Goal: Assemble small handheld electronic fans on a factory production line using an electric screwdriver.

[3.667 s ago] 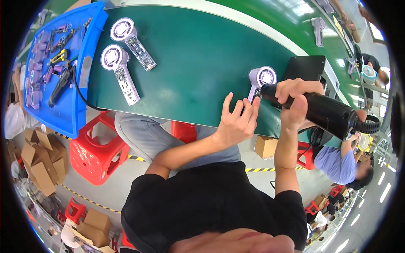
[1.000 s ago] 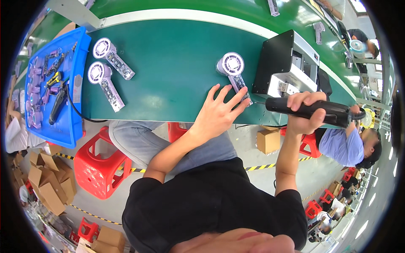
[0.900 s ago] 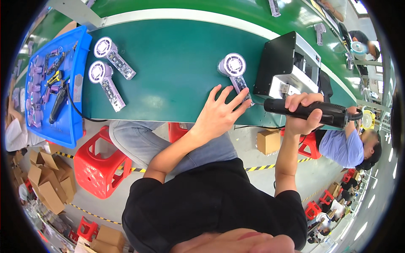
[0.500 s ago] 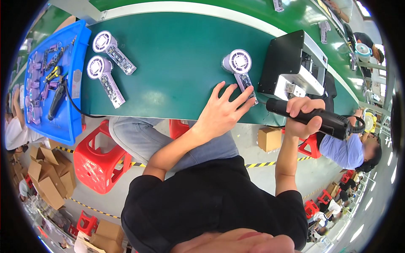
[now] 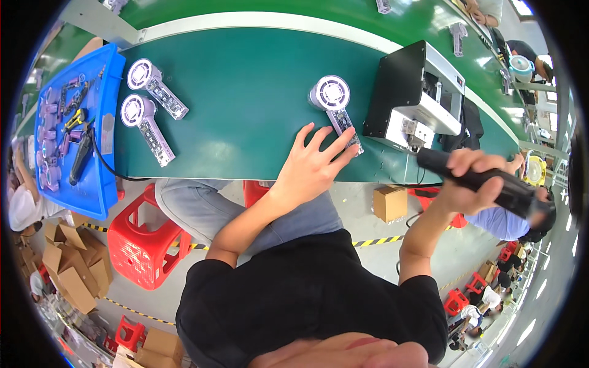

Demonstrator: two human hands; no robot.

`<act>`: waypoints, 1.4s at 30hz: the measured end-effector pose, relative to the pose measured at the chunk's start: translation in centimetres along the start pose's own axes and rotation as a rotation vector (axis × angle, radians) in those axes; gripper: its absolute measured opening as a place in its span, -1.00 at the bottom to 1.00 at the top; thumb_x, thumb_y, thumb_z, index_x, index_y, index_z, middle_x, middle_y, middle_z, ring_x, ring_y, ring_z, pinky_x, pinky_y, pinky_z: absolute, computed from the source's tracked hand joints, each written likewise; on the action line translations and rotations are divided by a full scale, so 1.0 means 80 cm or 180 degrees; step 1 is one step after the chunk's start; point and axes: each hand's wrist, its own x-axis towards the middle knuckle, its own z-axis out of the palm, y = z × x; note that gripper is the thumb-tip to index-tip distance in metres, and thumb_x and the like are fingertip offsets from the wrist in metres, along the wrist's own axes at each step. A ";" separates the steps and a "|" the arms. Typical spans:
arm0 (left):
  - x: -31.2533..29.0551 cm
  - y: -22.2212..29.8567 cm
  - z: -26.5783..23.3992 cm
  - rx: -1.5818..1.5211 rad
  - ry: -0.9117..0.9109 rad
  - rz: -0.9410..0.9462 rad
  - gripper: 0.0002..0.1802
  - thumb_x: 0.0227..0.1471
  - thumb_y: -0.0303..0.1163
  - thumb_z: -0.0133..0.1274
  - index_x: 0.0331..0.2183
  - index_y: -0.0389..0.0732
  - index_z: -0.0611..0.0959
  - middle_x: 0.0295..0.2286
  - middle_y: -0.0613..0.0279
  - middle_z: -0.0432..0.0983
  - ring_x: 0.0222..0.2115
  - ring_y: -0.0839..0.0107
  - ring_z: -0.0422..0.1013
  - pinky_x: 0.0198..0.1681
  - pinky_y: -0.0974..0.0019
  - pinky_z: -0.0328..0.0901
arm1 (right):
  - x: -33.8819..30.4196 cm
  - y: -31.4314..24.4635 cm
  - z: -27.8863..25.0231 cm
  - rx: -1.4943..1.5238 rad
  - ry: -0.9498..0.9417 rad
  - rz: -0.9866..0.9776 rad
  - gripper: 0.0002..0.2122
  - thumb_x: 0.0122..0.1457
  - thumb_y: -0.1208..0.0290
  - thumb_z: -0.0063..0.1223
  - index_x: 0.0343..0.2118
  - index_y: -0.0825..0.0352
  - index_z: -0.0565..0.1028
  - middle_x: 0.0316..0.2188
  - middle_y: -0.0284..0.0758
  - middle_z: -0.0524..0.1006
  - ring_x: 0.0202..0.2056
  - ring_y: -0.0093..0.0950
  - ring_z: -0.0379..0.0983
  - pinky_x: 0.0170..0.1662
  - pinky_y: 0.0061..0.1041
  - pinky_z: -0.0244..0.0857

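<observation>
A lilac handheld fan (image 5: 332,93) lies on the green table, its round head away from me and its open handle showing a circuit board. My left hand (image 5: 310,162) rests at the handle's near end, index finger and thumb about it, other fingers spread on the tabletop. In my right hand (image 5: 475,184), slightly blurred, is a black corded electric screwdriver (image 5: 438,165), gripped around its body. Its tip points left, close to the front of a black and white screw feeder (image 5: 402,92). Whether the tip touches the feeder, I cannot tell.
Two more open-handled fans (image 5: 140,110) lie at the table's left. Beside them a blue bin (image 5: 109,132) holds lilac parts, a black tool and yellow-handled cutters. A red stool (image 5: 138,254) and cardboard boxes (image 5: 73,264) stand on the floor. Co-workers sit at both sides.
My right hand has carried the screwdriver rightward, from beside the fan's handle end to the feeder's front. My left hand stays on the fan. The whole view has shifted slightly.
</observation>
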 end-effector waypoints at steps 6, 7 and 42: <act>0.001 0.001 -0.002 -0.0033 -0.0064 0.0016 -0.54 -0.19 -0.50 0.06 -0.13 -0.07 0.60 0.06 0.26 0.32 -0.10 0.17 0.32 0.05 -0.08 0.16 | 0.032 0.008 -0.017 -0.0161 -0.0018 -0.0326 -0.68 0.22 0.25 -0.01 -0.39 0.48 0.28 -0.53 -0.24 0.30 -0.67 -0.40 0.32 -0.58 -0.33 0.31; 0.001 0.001 -0.003 -0.0028 -0.0058 0.0016 -0.54 -0.19 -0.50 0.06 -0.13 -0.07 0.60 0.06 0.26 0.32 -0.10 0.17 0.32 0.05 -0.08 0.16 | 0.029 0.008 -0.008 -0.0314 0.0108 -0.0389 -0.65 0.22 0.22 0.01 -0.40 0.49 0.28 -0.53 -0.23 0.31 -0.67 -0.40 0.33 -0.58 -0.34 0.31; -0.002 0.000 -0.006 -0.0073 -0.0047 -0.0002 -0.57 -0.14 -0.48 0.08 -0.12 -0.06 0.60 0.06 0.27 0.31 -0.09 0.17 0.32 0.07 -0.05 0.15 | 0.036 0.022 -0.007 -0.0056 0.0095 -0.0051 -0.64 0.21 0.23 0.02 -0.43 0.49 0.25 -0.57 -0.24 0.30 -0.70 -0.43 0.31 -0.65 -0.40 0.27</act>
